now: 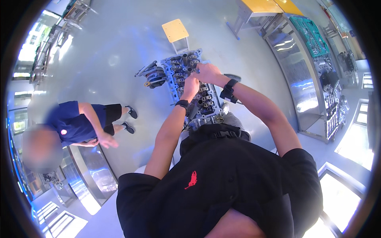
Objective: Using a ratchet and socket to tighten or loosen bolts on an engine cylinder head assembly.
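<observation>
An engine (173, 85) with its valve gear uncovered stands in front of me, its silvery cylinder head facing up. Over the middle of it my left hand (191, 88) is closed, its fingertips meeting the right hand. My right hand (208, 74) is curled just beyond and to the right, also closed. A small dark metallic bit shows at its knuckles, too small to name. What either hand grips is hidden by the fingers. An alternator (154, 75) juts from the engine's left side.
A stool (175, 31) with a yellow top stands beyond the engine. To the right runs a metal workbench (293, 75) bearing a green tool tray (309, 35) and metal parts. Another person (75, 119) in dark blue stands at the left, one hand extended. A yellow-topped table (262, 6) is at the far right.
</observation>
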Demonstrator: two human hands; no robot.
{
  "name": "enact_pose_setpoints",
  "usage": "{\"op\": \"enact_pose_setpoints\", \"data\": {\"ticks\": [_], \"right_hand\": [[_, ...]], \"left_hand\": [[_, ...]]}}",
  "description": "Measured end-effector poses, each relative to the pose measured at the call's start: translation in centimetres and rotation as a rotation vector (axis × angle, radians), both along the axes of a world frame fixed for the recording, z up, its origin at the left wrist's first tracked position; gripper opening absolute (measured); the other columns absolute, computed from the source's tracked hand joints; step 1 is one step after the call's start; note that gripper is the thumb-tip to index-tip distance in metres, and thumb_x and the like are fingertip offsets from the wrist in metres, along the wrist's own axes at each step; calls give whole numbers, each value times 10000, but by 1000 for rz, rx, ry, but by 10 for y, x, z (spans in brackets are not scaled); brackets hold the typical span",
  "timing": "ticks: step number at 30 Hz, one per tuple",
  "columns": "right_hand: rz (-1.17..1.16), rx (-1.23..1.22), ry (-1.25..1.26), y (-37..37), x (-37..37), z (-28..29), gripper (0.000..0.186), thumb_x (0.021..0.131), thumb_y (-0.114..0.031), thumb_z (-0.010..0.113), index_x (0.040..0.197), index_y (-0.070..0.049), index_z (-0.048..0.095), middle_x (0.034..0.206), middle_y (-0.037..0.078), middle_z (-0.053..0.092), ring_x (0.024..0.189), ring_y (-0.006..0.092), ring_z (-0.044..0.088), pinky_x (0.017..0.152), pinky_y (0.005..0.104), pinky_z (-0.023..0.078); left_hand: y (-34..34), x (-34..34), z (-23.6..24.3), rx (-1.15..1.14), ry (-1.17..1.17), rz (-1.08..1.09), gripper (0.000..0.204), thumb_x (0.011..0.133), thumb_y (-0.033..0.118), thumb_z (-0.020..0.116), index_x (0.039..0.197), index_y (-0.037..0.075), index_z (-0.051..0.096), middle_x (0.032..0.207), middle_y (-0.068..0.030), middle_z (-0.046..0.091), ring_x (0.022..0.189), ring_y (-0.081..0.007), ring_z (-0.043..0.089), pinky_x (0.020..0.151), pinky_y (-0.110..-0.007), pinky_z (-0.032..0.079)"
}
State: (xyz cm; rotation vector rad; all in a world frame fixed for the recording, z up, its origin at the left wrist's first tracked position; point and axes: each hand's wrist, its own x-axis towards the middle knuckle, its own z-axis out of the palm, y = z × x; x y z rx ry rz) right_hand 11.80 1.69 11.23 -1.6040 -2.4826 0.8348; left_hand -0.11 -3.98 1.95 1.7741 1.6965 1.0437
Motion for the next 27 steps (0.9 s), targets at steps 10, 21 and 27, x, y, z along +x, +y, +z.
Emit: {"op": "enact_pose_setpoints", "data": {"ticks": [10,21,27], "right_hand": [[613,251,-6,28,17,9,380,848,-441,550,1022,-108,606,741,121,667,731,331,654,642,457,498],[141,-25,-92,12,16,15,359,818,-417,565,1022,-133,648,846,178,676,845,363,654,742,479,508],[488,126,-95,31,21,13,256,817,-329,535,942,-133,643,752,145,656,756,367,647,678,483,501]], "left_hand": [[1,-5,5,42,57,-126,165,850,18,525,1002,32,587,902,-208,636,849,-423,600,701,-482,491],[2,6,-6,186,-84,-67,89,867,51,547,947,20,569,839,-210,623,836,-413,598,710,-472,485],[8,1,-10,50,-51,-120,104,879,61,557,968,56,611,866,-219,637,843,-418,605,683,-478,481]]}}
